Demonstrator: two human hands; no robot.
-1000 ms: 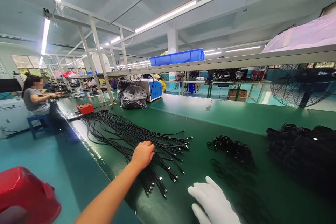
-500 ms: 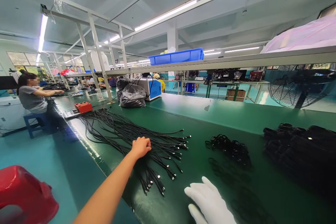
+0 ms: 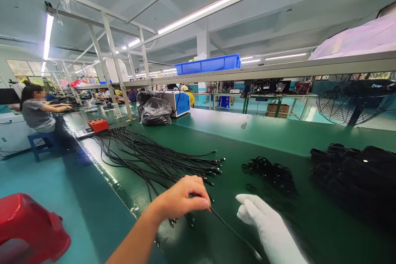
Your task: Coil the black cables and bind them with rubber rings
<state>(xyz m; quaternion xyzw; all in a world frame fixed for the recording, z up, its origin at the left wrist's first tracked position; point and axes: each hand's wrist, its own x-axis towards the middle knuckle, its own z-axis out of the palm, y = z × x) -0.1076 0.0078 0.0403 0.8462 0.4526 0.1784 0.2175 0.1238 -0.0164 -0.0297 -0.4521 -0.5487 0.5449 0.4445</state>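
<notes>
My bare left hand (image 3: 187, 198) pinches a black cable (image 3: 230, 227) between thumb and fingers. The cable's free end slants down to the right and carries a small plug. Beneath and beyond that hand, many black cables (image 3: 139, 148) lie fanned out on the green table, metal-tipped plugs toward me. My right hand (image 3: 252, 210), in a white glove, is closed, thumb against fingers, just right of the left hand. Whatever it may hold is too small or hidden to see. Beyond it lies a small heap of thin black loops (image 3: 272, 175).
A big black pile (image 3: 355, 177) sits at the right of the green table (image 3: 213, 132). Farther back are a red box (image 3: 98, 125), a black plastic bag (image 3: 156, 111) and a blue-white machine (image 3: 181, 104). A shelf holds a blue tray (image 3: 207, 65). A person sits far left; a red stool (image 3: 31, 227) stands nearer.
My left hand has come from the cable bundle toward me and right, drawing one cable out. My right hand has gone from spread fingers to closed and moved slightly up and right.
</notes>
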